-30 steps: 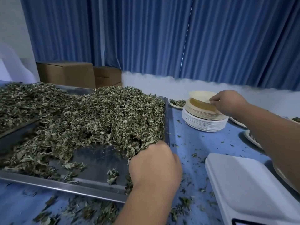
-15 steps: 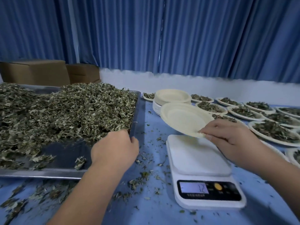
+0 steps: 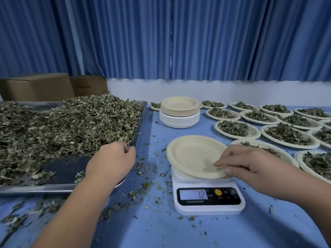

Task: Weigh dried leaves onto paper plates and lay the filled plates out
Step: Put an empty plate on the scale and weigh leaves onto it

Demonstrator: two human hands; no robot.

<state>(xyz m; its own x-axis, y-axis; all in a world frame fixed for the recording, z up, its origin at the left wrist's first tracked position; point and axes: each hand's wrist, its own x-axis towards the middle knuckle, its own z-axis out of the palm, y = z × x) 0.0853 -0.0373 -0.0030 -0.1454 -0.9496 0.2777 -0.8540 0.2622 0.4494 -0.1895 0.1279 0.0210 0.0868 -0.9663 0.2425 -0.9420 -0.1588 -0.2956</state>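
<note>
The step in hand is judged to be the seating of an empty paper plate (image 3: 195, 155) on the scale (image 3: 208, 199), ahead of weighing. The plate is carried on the scale's platform, and its near rim is pinched by the right hand (image 3: 250, 165), fingers (image 3: 221, 164) above and thumb beneath. On the display (image 3: 194, 194) a 12 is shown (probably the plate's own weight plus the hand's).

The left hand (image 3: 111, 161) is set at the near edge of the dried leaves (image 3: 71, 126) heaped in the metal tray (image 3: 53, 188). Its fingers are curled into the heap, but whether any leaves are gripped cannot be told.

Many filled plates (image 3: 236, 130) are laid out on the counter (image 3: 179, 230) to the right, beside a stack of plates (image 3: 180, 113).

Next, the rim would need to be released so that a true reading is given. A handful of leaves would then have to be carried across and dropped on the plate.
</note>
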